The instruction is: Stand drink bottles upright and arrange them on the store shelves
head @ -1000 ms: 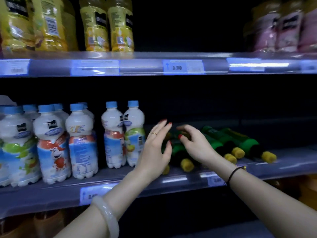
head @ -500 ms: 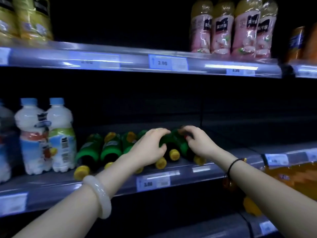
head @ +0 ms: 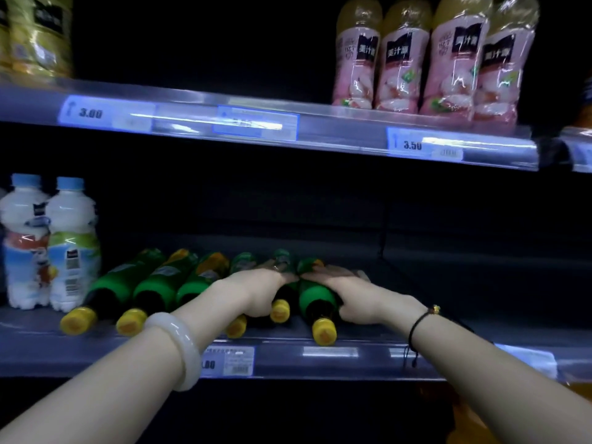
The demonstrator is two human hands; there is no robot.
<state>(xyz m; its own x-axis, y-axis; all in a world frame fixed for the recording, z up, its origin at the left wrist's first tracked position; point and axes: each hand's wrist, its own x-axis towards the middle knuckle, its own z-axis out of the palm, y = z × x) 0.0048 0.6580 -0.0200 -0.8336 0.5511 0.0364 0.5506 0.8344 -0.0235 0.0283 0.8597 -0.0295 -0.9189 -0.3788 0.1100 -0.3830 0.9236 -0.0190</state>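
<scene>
Several green drink bottles with yellow caps (head: 118,285) lie on their sides on the middle shelf (head: 448,354), caps pointing at me. My left hand (head: 256,293) lies over one bottle (head: 280,310) near the right of the row, fingers curled round its body. Beside it, my right hand (head: 352,293) wraps over the rightmost bottle (head: 315,299), whose neck and cap stick out toward the shelf edge. The fingertips of both hands nearly meet above the bottles.
Two white bottles with blue caps (head: 72,245) stand upright left of the green row. To the right of my hands the shelf is bare and dark. Pink-labelled juice bottles (head: 400,59) and yellow ones (head: 38,36) stand on the upper shelf (head: 320,129).
The view has shifted right and closer. Both hands have gone from hovering open over the green bottles to lying down onto the two rightmost ones.
</scene>
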